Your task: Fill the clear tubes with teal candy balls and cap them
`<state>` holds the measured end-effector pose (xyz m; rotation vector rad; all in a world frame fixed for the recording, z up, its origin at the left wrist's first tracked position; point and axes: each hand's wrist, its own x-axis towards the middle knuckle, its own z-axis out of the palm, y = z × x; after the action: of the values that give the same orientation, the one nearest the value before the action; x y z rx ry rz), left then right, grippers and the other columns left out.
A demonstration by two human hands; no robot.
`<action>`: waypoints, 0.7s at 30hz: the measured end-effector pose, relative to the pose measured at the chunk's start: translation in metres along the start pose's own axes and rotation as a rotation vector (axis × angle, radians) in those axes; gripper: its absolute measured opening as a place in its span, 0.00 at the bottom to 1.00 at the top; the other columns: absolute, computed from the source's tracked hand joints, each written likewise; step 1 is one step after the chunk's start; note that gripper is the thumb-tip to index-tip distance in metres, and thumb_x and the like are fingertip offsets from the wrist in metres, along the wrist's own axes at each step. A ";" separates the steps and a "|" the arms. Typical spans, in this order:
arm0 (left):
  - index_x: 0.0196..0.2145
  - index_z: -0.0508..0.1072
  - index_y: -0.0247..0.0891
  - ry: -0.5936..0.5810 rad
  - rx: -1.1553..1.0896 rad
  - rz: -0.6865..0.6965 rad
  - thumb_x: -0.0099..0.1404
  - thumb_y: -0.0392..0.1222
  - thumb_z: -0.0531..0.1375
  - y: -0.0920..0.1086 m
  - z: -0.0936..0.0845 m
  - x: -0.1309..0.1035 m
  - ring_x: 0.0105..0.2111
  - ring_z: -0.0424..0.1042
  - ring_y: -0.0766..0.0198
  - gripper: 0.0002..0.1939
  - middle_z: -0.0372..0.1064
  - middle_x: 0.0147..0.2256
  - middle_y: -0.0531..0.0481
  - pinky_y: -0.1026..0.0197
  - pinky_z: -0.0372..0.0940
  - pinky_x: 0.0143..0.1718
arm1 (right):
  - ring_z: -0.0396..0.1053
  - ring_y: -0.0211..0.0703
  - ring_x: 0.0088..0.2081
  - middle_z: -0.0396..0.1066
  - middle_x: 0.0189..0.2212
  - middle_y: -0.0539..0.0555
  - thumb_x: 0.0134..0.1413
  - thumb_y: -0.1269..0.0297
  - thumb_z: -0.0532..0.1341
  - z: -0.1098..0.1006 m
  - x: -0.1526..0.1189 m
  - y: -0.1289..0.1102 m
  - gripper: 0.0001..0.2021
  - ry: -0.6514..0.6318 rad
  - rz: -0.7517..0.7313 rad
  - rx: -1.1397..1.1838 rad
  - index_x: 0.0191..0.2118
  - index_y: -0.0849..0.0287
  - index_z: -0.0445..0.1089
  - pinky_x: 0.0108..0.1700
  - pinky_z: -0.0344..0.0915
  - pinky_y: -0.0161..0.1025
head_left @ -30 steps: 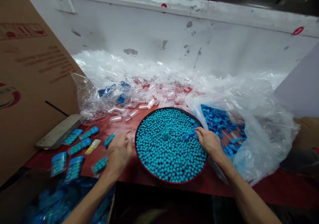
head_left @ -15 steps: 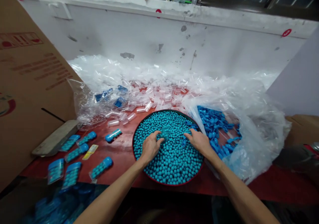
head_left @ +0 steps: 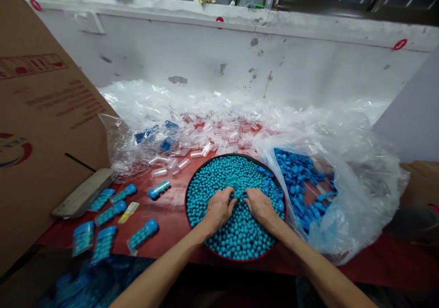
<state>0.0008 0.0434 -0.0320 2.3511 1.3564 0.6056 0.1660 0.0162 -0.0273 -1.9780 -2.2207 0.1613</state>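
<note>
A round, dark tub (head_left: 187, 193) with a red lower edge is full of small teal balls (head_left: 236, 241). My left hand (head_left: 219, 208) is over the middle of the balls, its fingers curled in towards the thumb. What lies between those fingertips is hidden. Just beyond them a clear plastic container (head_left: 232, 180) lies among the balls. My right hand (head_left: 260, 207) faces it closely, thumb and fingers pinched on a small dark-blue piece, apparently a cap, mostly covered by the fingers. Several loose blue caps (head_left: 273, 190) rest inside the tub's right edge.
Filled, blue-capped tubes (head_left: 104, 241) lie at left beside a yellow-white packet (head_left: 129, 212). Empty clear tubes (head_left: 209, 139) are heaped behind. An open plastic bag (head_left: 363, 198) with blue caps stands at right. A cardboard box (head_left: 44, 116) and a grey block (head_left: 84, 193) flank the left.
My hands have come together over the tub's middle; the right has moved left from the tub's right side, where a blue cap lay by its fingers. The view has shifted slightly.
</note>
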 end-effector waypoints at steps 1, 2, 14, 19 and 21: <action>0.40 0.65 0.40 -0.005 0.026 0.012 0.59 0.39 0.51 0.002 0.002 0.001 0.34 0.65 0.62 0.10 0.66 0.33 0.49 0.61 0.60 0.37 | 0.62 0.44 0.41 0.66 0.36 0.56 0.54 0.66 0.52 0.001 -0.001 0.000 0.09 -0.040 -0.022 -0.023 0.39 0.60 0.64 0.41 0.58 0.37; 0.41 0.64 0.40 -0.008 0.046 0.029 0.59 0.39 0.51 0.003 0.004 0.002 0.35 0.65 0.61 0.12 0.67 0.34 0.49 0.61 0.59 0.38 | 0.61 0.45 0.41 0.66 0.37 0.56 0.53 0.66 0.52 0.001 -0.002 0.001 0.08 -0.082 -0.038 -0.046 0.39 0.60 0.64 0.41 0.58 0.37; 0.39 0.65 0.38 -0.117 -0.464 -0.011 0.59 0.39 0.49 0.007 -0.008 0.005 0.32 0.65 0.65 0.11 0.67 0.31 0.52 0.63 0.60 0.37 | 0.67 0.41 0.37 0.69 0.36 0.57 0.56 0.67 0.49 -0.026 0.003 0.005 0.16 0.041 -0.002 0.467 0.50 0.64 0.57 0.40 0.62 0.37; 0.36 0.65 0.36 -0.092 -0.716 -0.080 0.59 0.40 0.50 0.003 -0.003 0.004 0.32 0.62 0.67 0.09 0.64 0.31 0.53 0.64 0.59 0.37 | 0.65 0.42 0.43 0.68 0.40 0.59 0.54 0.67 0.51 -0.019 0.004 -0.014 0.13 0.128 -0.155 0.614 0.44 0.62 0.65 0.46 0.60 0.41; 0.36 0.64 0.36 -0.121 -0.789 -0.121 0.58 0.41 0.50 0.002 -0.001 0.003 0.28 0.61 0.69 0.09 0.62 0.28 0.54 0.66 0.60 0.32 | 0.65 0.43 0.43 0.69 0.40 0.59 0.55 0.66 0.49 -0.016 0.003 -0.014 0.14 0.115 -0.120 0.638 0.45 0.63 0.65 0.46 0.60 0.41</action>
<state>0.0036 0.0449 -0.0296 1.6281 0.9511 0.7700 0.1548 0.0169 -0.0087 -1.4657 -1.8852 0.6324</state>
